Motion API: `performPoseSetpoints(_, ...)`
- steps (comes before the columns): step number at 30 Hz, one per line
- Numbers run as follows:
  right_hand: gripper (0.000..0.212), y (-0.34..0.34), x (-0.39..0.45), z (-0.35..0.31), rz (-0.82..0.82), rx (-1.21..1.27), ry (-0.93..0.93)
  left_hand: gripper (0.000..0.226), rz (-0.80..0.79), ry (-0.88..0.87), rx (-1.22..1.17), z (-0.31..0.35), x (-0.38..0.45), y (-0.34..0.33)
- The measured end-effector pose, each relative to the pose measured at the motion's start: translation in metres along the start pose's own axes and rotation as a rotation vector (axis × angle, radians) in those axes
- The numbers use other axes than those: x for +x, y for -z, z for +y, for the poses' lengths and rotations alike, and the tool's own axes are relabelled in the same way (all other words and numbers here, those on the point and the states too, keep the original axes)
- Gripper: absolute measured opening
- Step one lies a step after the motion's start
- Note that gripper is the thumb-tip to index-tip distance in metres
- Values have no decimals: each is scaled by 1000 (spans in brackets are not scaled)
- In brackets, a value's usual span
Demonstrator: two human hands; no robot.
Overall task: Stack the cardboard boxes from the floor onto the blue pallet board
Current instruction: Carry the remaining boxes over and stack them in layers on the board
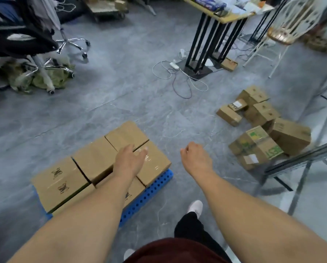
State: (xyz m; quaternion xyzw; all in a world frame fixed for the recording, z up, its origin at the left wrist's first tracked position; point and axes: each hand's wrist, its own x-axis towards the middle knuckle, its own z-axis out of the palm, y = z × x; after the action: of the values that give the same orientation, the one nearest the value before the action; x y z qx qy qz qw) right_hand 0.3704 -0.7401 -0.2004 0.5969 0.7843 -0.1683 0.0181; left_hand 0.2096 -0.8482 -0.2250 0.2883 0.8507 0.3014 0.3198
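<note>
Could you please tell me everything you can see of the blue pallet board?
The blue pallet board lies flat on the grey floor, at lower left of the view. It looks like plastic, its top dotted with rows of round holes. Brown cardboard boxes cover most of it, leaving a strip along its right edge and both near corners showing. The left hand is over the boxes, not touching the board.

Cluttered office-storeroom: swivel chairs (45, 54), desk (221, 16), floor cables (178, 80), cardboard boxes (263, 130).
</note>
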Motion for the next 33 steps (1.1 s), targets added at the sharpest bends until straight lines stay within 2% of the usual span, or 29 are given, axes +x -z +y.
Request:
performPoseSetpoints(6,39,40,60,61,90,58,-113,69,-34,-138,131,85,47,-53)
performPoseSetpoints(12,51,96,147,146,132,104,-176,64,-120,-214,182,197,104,-140)
performPoseSetpoints(19,39,147,248,248,134,94,-259,61,-194,-270,190,312,153,-245)
performPoseSetpoints(24,34,147,299,284,104,133,-309,67,-249,-293,244,362,185,-289)
performPoseSetpoints(28,39,151,355,307,86,157,-368,67,-257,-309,263,401,232,-318)
performPoseSetpoints(33,46,179,446,338,146,209,-429,67,-300,-339,289,465,305,-361)
